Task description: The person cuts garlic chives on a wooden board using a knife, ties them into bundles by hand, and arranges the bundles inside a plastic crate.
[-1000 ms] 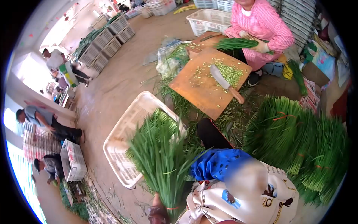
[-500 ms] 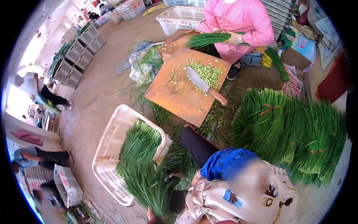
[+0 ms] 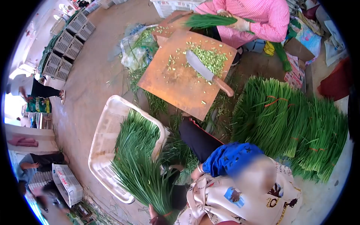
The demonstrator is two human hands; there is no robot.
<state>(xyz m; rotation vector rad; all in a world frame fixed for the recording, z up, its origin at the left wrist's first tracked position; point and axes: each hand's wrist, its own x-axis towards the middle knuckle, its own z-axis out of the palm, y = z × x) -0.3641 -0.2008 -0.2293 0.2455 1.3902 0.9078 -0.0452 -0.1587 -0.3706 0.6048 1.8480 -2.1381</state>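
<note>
Left hand (image 3: 152, 212): fingers curled round the base of one leafy bundle (image 3: 150, 183). Right hand (image 3: 196, 173): cannot tell finger state. Beyond left fingers: one crate (image 3: 100, 150), part filled; bundle partly outside. Farther: one board (image 3: 161, 77), one knife (image 3: 200, 65), cut pieces (image 3: 213, 62). Far right: tied greens (image 3: 288, 127), uncut, overlapping, uncountable.

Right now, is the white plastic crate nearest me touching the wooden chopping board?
Apart: the head view shows a strip of leaf-strewn floor between the white plastic crate and the wooden chopping board.
</note>
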